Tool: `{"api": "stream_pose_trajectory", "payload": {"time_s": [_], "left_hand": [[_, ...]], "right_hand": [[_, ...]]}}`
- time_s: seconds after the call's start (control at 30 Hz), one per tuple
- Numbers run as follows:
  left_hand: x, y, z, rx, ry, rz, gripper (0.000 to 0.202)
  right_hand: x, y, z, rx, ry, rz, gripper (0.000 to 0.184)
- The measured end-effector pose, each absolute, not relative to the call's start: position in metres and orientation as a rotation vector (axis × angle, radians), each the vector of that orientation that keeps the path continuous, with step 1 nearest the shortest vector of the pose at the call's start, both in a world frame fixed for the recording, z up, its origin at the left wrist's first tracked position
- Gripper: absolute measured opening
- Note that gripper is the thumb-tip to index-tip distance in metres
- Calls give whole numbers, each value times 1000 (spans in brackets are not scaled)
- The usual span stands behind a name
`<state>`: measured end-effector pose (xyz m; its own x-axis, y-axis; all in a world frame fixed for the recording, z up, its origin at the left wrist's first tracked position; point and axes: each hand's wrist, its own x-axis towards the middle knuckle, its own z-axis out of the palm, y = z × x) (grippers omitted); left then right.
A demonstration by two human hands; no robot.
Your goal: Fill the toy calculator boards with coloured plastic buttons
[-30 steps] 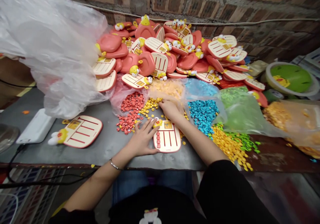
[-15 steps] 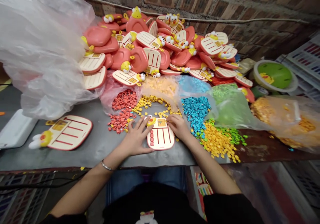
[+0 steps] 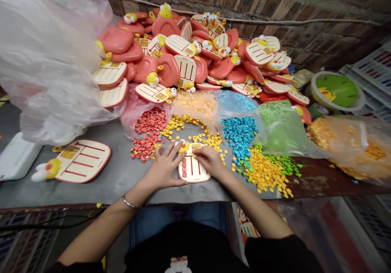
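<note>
A cream toy board [image 3: 195, 177] with a red rim, dark red slots and a yellow duck-like head lies flat in front of me. Several small red pieces [image 3: 184, 168] sit in its left slot. My left hand [image 3: 163, 166] rests along the board's left side with fingers spread, the fingertips near the head and the thumb by the lower edge. Over the upper right of the board, my right hand [image 3: 211, 161] has its fingers pinched together above the slots. Whatever is between those fingertips is too small and hidden to make out.
Beyond the board lie heaps of red pieces [image 3: 149, 122], yellow pieces [image 3: 214, 140], blue pieces [image 3: 240, 136] and orange-yellow pieces [image 3: 265, 171]. A second board [image 3: 87, 161] lies left. Behind rises a pile of boards [image 3: 168, 69], beside a large plastic bag [image 3: 58, 61].
My right hand has moved left from the board's right edge to over its slots, fingers pinched. My left hand stays spread at the left side.
</note>
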<state>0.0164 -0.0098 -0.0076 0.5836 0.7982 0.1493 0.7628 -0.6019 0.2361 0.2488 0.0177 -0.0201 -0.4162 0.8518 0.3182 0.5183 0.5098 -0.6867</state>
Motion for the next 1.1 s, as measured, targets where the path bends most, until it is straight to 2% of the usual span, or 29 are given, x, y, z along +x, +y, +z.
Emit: {"api": "stream_pose_trajectory", "payload": {"time_s": [0.3,0.47,0.53,0.6,0.8,1.1], "left_hand": [[13,-8,-3,2666,1350,347,86],[12,-6,-2,2658,1360,365,85],[11,-6,-1,2661,1364,360,85],[11,-6,-1,2664,1368,348,85],[11,-6,0,2667,1389,274,84],[12,-6,-1,2677,1396,266,85]], "right_hand": [[257,30,4,-881,-2252,1139,20],[274,72,-1,-1156,-2306,593,19],[279,85,-8,-1141,-2446,490,18],[283,88,-13,-1111,-2473,476,17],[282,60,-17,-1131,-2037,625,12],[277,52,-21,-1129,-2264,417,15]]}}
